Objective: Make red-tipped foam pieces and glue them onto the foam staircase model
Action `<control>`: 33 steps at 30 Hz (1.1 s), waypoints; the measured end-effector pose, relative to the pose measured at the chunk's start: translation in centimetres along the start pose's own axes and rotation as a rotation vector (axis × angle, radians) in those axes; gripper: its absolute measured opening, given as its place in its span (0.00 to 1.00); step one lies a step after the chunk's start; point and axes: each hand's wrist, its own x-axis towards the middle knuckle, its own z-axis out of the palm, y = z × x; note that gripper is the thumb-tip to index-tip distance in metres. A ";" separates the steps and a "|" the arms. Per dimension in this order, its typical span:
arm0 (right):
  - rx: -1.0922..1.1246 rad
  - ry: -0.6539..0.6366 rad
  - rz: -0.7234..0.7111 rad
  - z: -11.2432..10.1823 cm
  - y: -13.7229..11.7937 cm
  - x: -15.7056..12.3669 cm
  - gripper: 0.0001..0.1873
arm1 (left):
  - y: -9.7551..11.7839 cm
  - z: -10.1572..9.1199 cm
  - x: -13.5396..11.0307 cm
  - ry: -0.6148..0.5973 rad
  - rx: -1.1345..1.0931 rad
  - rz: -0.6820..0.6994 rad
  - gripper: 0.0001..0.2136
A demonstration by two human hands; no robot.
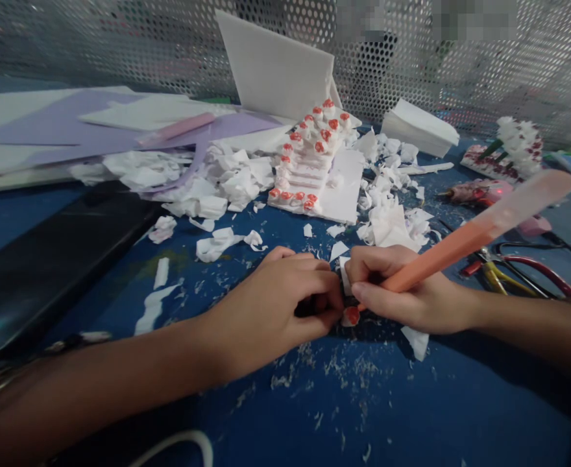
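My right hand [402,292] is closed around a long orange craft knife [480,233] whose handle slants up to the right. Its tip meets a small red and white piece [350,316] on the blue table [412,402]. My left hand [276,305] is curled shut, pinching that same small piece from the left. The two hands touch each other over it. Behind them stands a white foam staircase model [309,168] topped with several red-capped pieces.
White foam scraps [217,181] litter the table's middle. Purple and white sheets [71,123] lie far left, a dark tray [37,259] at the left. Scissors and pliers [514,272] sit right. A white foam block [419,126] and a perforated metal screen [120,39] stand at the back.
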 end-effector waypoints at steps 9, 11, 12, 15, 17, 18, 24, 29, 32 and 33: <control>0.004 0.001 0.001 0.0 0.1 0.1 0.10 | 0.3 -0.1 -0.1 -0.015 0.010 -0.006 0.04; 0.000 -0.013 0.001 0.0 0.0 0.1 0.10 | 0.2 -0.1 -0.1 -0.020 0.015 -0.012 0.05; -0.002 -0.018 -0.002 0.0 0.0 0.1 0.11 | 0.2 -0.1 0.0 -0.023 0.017 -0.013 0.05; -0.006 -0.019 -0.013 -0.1 0.0 0.1 0.11 | 0.2 0.0 0.0 -0.020 0.013 -0.021 0.04; -0.015 -0.034 -0.022 -0.1 0.1 0.1 0.11 | 0.2 0.0 -0.1 -0.017 0.008 -0.029 0.03; -0.020 -0.042 -0.030 -0.1 0.1 0.1 0.11 | 0.2 0.0 -0.1 -0.017 0.005 -0.034 0.03; -0.060 -0.055 -0.036 0.0 0.2 0.0 0.12 | 0.2 0.0 -0.1 -0.030 0.004 -0.039 0.04; -0.029 -0.011 -0.056 0.1 0.3 -0.1 0.11 | 0.1 0.0 0.0 -0.017 0.006 -0.027 0.03; -0.070 -0.072 -0.050 0.0 0.2 -0.1 0.11 | 0.2 -0.1 0.0 -0.031 -0.002 -0.040 0.03; -0.078 -0.065 -0.043 0.0 0.2 0.0 0.11 | 0.2 -0.1 0.0 -0.029 -0.004 -0.038 0.03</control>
